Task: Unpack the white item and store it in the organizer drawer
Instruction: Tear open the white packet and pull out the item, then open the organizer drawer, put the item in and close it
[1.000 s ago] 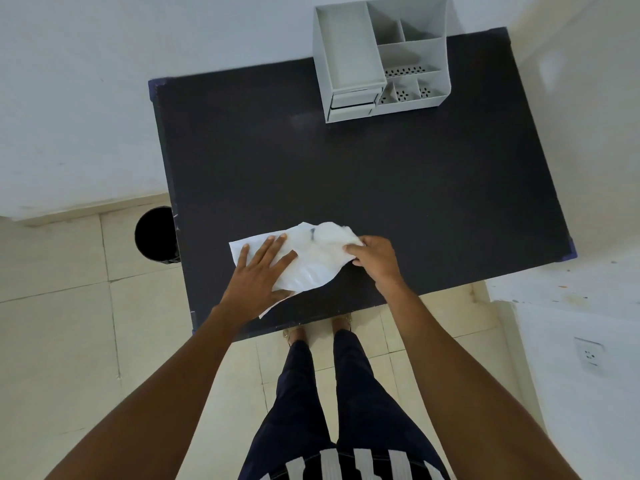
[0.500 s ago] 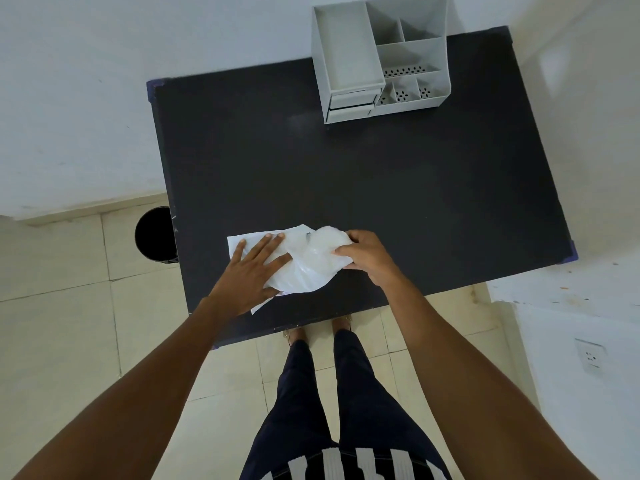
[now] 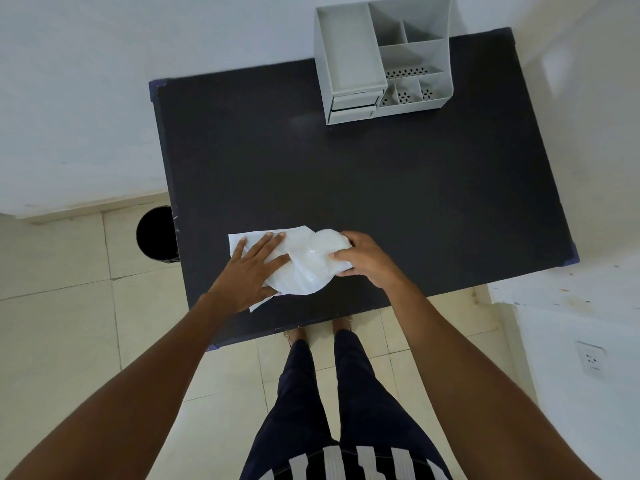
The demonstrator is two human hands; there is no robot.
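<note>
A crumpled white plastic bag [image 3: 304,268] lies near the front edge of the black table [image 3: 381,188]. Something white and rounded bulges inside its right end; I cannot make out what it is. My left hand [image 3: 254,268] lies flat with fingers spread on the bag's left half, pressing it down. My right hand [image 3: 363,259] is closed on the bag's bulging right end. The grey organizer [image 3: 382,57] stands at the table's far edge, with two small drawers [image 3: 353,107] in its front left, both closed.
A black round bin [image 3: 156,233] stands on the tiled floor by the table's left side. A white wall runs behind the table and a white ledge [image 3: 571,289] lies to its right. My legs are at the table's front edge.
My right hand has slid left and closed further over the bag's bulging end, bunching the bag toward my left hand. My left hand has stayed flat on the bag.
</note>
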